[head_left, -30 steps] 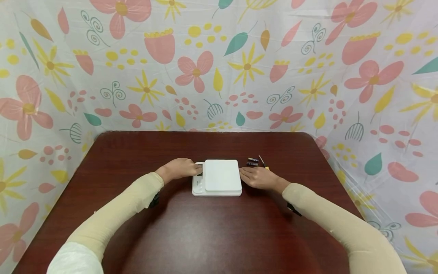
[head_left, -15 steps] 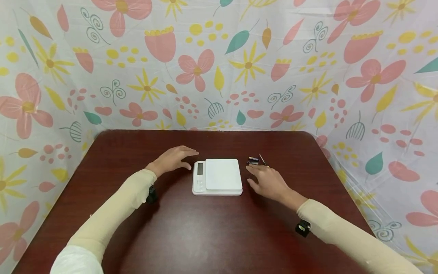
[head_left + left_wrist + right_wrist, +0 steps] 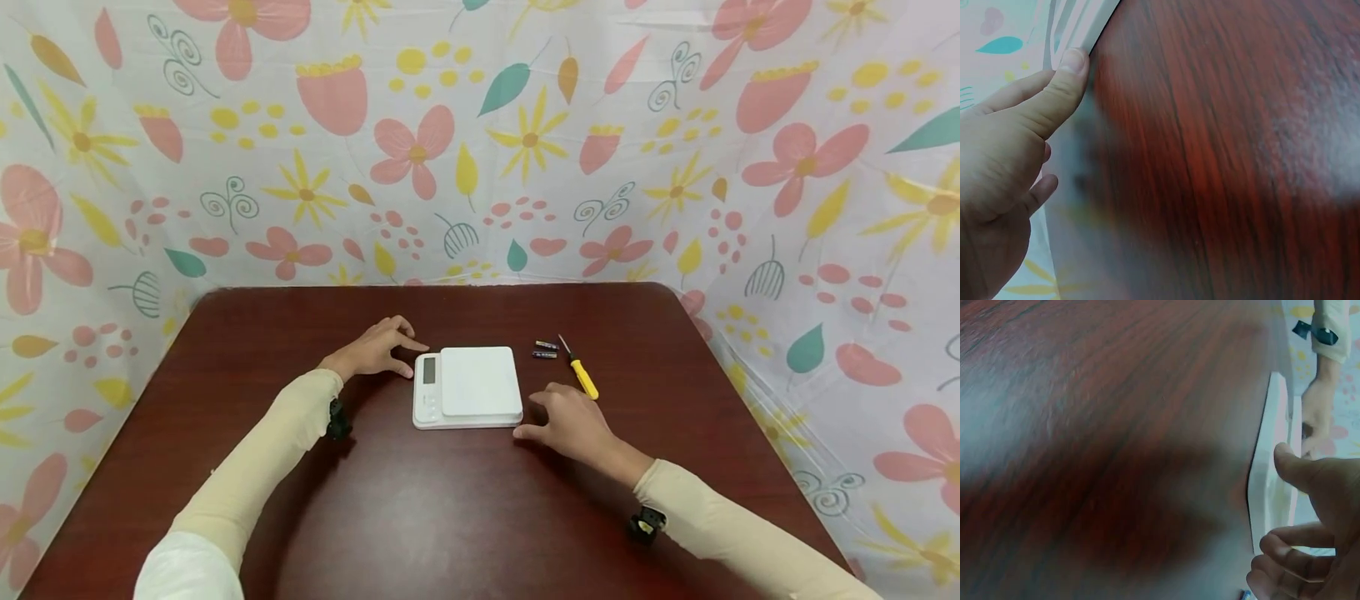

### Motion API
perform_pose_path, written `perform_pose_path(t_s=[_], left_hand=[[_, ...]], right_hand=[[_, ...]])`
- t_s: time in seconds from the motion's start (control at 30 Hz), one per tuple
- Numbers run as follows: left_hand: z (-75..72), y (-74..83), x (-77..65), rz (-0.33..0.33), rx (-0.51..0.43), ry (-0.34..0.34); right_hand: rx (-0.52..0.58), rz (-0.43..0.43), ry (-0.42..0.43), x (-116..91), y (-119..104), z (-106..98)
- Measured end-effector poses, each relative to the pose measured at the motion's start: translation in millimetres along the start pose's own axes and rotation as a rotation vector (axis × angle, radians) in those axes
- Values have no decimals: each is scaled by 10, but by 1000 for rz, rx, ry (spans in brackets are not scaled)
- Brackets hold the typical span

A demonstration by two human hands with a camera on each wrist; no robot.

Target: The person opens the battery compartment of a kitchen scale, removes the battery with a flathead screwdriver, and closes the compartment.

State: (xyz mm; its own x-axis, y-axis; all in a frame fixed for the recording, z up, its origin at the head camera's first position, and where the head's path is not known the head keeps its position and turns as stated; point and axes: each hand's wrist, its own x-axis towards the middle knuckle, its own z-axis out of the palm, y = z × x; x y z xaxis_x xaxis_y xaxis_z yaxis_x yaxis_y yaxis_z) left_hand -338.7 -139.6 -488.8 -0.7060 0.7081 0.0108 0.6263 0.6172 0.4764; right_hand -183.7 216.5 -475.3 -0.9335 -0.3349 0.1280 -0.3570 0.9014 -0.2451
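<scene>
A white kitchen scale lies flat on the dark red-brown table, its small grey display on the left side. My left hand is at its left edge, thumb and forefinger spread. In the left wrist view, the thumb of my left hand is right at the edge of the scale. My right hand is by the scale's front right corner, fingers loosely bent. Seen from the right wrist, the thumb of my right hand overlaps the side of the scale.
Two small batteries lie side by side behind and to the right of the scale. Beside them lies a screwdriver with a yellow handle, its shaft pointing to the back. A flower-patterned curtain hangs behind the table.
My left hand has lifted off the display and drawn back to the scale's left edge. My right hand has moved back towards the front, uncovering the screwdriver's yellow handle.
</scene>
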Motion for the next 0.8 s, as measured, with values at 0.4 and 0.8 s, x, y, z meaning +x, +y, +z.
perform_pose_path(t_s=[0.4,0.8], left_hand=[[42,-27,30,-80,-119,-20],[98,-80,67,-65,-132,9]], right_hand=[[-48,-20,50,52,-79,174],[-32,26,56,46,-116,225]])
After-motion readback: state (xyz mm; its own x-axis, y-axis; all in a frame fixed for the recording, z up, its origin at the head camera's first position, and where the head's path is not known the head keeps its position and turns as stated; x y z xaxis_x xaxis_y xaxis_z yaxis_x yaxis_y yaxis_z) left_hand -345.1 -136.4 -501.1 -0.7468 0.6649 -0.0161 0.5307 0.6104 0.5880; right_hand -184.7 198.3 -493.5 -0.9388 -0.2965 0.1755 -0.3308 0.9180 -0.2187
